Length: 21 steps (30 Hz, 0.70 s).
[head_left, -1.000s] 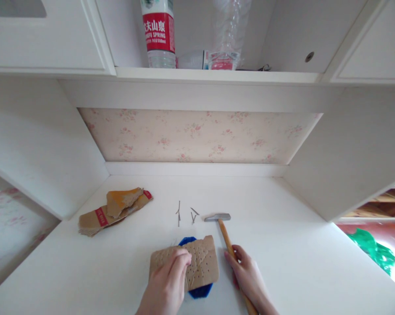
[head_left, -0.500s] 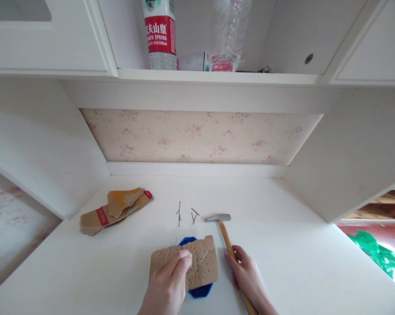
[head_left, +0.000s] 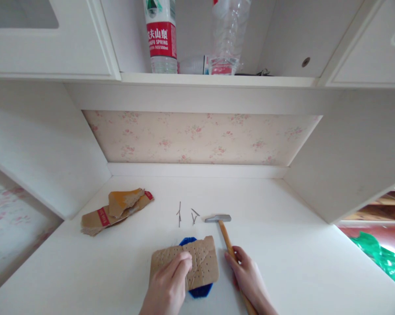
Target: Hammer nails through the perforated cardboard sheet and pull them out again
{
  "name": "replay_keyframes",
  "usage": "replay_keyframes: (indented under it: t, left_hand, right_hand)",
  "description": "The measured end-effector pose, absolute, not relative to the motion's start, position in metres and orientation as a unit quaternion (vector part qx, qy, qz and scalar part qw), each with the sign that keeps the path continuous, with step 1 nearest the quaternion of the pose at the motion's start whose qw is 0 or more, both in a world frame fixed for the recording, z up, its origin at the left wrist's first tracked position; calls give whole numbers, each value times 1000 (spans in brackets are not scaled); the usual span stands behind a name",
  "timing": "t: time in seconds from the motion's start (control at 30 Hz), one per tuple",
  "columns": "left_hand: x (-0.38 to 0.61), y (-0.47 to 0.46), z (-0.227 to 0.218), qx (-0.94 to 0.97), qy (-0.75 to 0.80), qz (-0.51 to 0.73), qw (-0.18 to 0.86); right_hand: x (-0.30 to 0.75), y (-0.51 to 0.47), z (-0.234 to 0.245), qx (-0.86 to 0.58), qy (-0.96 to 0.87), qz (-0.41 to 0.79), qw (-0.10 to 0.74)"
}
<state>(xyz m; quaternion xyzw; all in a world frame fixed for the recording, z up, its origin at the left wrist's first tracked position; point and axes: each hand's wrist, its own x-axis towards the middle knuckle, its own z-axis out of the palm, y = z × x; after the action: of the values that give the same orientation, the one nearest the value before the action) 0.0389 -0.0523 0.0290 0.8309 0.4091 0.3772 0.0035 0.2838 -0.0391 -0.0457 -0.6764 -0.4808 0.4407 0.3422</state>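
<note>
A brown piece of cardboard (head_left: 202,261) full of small holes lies on a blue pad (head_left: 201,290) at the near edge of the white desk (head_left: 282,245). My left hand (head_left: 169,286) rests on the cardboard with its fingers curled down, pressing it. My right hand (head_left: 248,280) is wrapped round the wooden handle of a hammer (head_left: 224,232). The hammer's metal head lies on the desk beyond the cardboard. Several loose nails (head_left: 186,213) lie just left of the hammer head.
Torn cardboard scraps (head_left: 115,210) with red tape lie at the left of the desk. A shelf (head_left: 217,78) above holds a red-labelled water bottle (head_left: 161,37) and a clear empty bottle (head_left: 226,37). White side panels close in both sides.
Both hands, the hammer and the cardboard stay where they were. Only the view has tilted a little, showing slightly more of the upper shelf.
</note>
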Motion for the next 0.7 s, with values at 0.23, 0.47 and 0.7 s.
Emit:
replay_keyframes:
  t: [0.23, 0.47, 0.7]
  left_hand:
    - [49, -53, 19, 803, 442, 398, 37]
    - [50, -52, 13, 773, 459, 430, 86]
    - [51, -57, 21, 772, 479, 418, -6]
  right_hand:
    - [287, -36, -45, -692, -521, 392, 310]
    - [289, -38, -36, -669, -457, 453, 372]
    - [293, -82, -18, -512, -218, 634, 537]
